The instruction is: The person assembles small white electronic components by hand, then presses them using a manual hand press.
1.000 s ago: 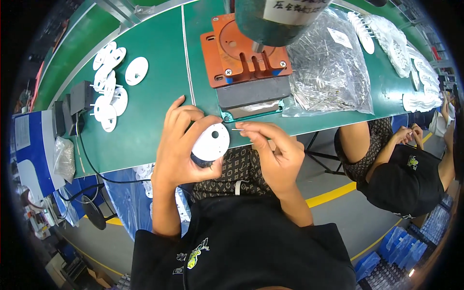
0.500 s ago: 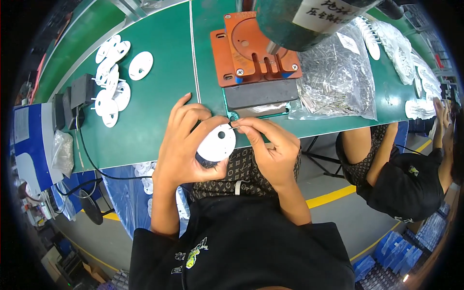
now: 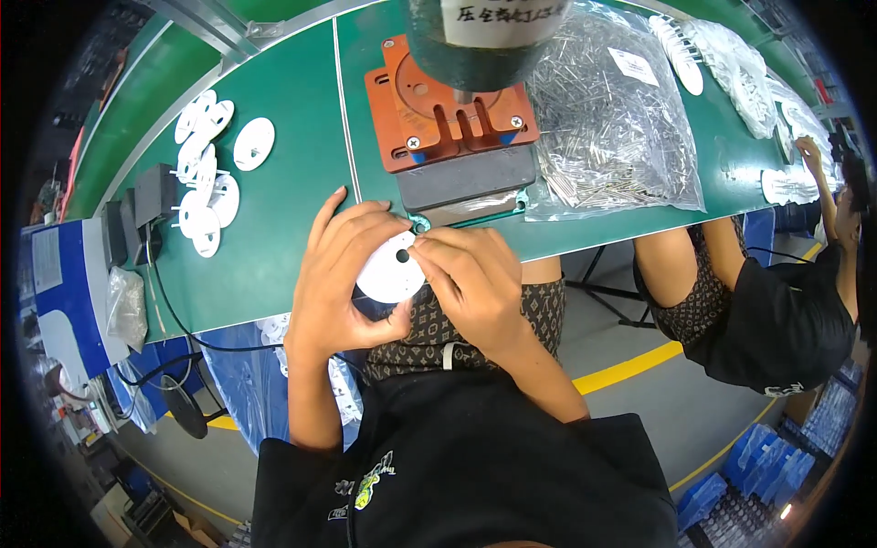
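Fingers of left hand (image 3: pixel 343 274) wrapped round white disc (image 3: pixel 391 268), held flat, face up; right hand (image 3: pixel 470 274) fingertips pinched tog. at its upper-right rim, beside centre hole.

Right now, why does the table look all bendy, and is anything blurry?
Head view: the fisheye lens curves the green table toward a black rim; the white disc in the hands is sharp; the dark cylinder up close looks soft.
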A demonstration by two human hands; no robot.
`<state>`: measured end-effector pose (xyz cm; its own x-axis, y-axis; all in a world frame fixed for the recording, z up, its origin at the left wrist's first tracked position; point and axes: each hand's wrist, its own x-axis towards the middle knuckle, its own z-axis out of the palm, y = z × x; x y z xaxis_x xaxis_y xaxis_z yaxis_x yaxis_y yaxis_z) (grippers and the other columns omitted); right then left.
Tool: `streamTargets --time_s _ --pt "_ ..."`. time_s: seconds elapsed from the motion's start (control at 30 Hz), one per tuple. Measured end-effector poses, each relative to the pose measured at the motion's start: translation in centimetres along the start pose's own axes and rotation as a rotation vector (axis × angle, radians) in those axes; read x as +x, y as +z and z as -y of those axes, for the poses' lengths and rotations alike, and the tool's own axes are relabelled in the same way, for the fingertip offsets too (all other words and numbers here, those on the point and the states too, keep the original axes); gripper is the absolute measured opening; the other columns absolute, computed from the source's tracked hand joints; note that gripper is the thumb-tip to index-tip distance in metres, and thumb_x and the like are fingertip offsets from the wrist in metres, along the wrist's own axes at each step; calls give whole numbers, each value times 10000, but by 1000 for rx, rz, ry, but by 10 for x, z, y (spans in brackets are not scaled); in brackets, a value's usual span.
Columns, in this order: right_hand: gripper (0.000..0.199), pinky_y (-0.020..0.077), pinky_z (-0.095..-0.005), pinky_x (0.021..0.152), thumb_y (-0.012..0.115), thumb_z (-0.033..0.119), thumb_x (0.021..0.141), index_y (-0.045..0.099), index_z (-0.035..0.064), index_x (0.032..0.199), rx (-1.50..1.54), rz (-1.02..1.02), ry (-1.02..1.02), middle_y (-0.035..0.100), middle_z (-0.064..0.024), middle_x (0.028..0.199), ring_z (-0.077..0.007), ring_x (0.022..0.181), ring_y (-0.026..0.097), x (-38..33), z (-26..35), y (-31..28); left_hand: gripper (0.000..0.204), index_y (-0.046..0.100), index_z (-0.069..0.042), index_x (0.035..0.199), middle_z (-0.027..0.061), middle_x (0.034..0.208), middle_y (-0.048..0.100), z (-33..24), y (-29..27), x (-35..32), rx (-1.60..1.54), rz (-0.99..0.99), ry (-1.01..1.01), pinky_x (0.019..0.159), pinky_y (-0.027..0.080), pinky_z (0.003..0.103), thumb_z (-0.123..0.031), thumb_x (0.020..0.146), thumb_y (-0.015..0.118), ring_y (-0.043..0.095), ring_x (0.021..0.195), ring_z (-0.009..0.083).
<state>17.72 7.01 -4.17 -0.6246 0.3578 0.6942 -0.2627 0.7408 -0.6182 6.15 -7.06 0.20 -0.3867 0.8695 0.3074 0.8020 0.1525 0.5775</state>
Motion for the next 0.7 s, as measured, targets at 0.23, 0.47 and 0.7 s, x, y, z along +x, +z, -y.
streamTargets --time_s 0.23,0.47,0.7 --pt "176 544 -302 656 624 -83 868 667 -45 1034 168 -32 234 726 -142 872 -228 772 709 -6 3 -11 590 657 -101 1249 217 1414 465 16 -7 -22 198 -40 -32 1135 302 494 -90 665 572 414 1343 421" --pt "204 543 -352 675 639 -75 841 660 -33 1040 226 -12 216 704 -136 841 -269 742 694 -4 -2 -12 714 582 -97 1345 219 1483 397 -4 -20 -25 -99 -84 -253 1162 255 477 -54 632 574 326 1421 412" --pt "191 537 -320 667 618 -101 838 664 -25 1008 168 -13 138 716 -133 858 -254 756 699 -2 -1 -12 553 655 -67 1210 130 1099 563 -15 9 -23 290 -357 -380 907 464 396 -149 701 855 559 1061 309"
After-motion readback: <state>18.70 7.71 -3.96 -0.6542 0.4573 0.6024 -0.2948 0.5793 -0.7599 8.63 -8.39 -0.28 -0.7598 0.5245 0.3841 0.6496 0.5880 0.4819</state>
